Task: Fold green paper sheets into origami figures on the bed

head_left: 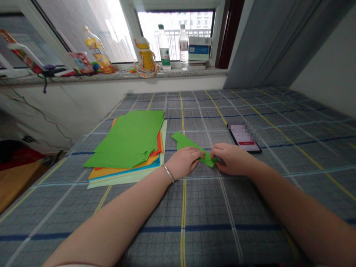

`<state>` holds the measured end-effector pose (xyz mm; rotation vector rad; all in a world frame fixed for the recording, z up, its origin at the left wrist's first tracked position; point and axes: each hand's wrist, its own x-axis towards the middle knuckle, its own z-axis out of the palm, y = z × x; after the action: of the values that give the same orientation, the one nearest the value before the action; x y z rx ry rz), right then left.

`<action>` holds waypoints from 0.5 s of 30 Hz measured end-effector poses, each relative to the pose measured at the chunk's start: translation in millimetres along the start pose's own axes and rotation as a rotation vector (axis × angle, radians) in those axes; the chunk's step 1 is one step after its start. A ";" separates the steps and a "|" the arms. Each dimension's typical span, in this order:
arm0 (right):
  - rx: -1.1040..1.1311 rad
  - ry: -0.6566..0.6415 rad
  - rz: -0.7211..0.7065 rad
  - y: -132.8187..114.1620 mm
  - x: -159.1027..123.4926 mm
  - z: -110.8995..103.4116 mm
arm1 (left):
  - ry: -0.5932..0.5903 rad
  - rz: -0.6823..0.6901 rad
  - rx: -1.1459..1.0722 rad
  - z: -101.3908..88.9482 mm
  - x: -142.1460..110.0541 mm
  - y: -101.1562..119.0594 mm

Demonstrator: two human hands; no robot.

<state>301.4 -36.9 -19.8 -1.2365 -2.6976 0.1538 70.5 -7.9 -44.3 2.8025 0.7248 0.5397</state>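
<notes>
A folded piece of bright green paper (185, 143) lies on the checked cloth (194, 111) between my hands. My left hand (184, 161) rests on its middle and presses it down, with a metal bangle (168, 174) on that wrist. My right hand (230, 159) pinches the paper's pointed end with its fingertips. To the left of my left hand is a stack of coloured paper sheets (125, 148), green on top with orange, blue and pale green edges beneath. My left wrist is close to the stack without touching it.
A smartphone (244, 138) with a lit screen lies just beyond my right hand. Several bottles (164, 48) and a box (199, 48) stand on a stone windowsill (122, 75) beyond the cloth's far edge. A wall (328, 55) rises at the right, and the floor drops away left.
</notes>
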 end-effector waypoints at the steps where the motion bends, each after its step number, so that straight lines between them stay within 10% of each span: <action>1: -0.024 0.005 -0.006 -0.8 0.8 0.5 | 0.004 -0.001 -0.011 0.7 -0.2 -0.7; 15: -0.138 0.038 0.041 -2.3 14.5 15.8 | 0.033 0.037 -0.067 4.1 -0.5 -6.4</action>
<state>287.3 -27.7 -33.3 -1.3190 -2.6908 -0.0517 69.0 -3.1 -49.9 2.7563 0.6508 0.6066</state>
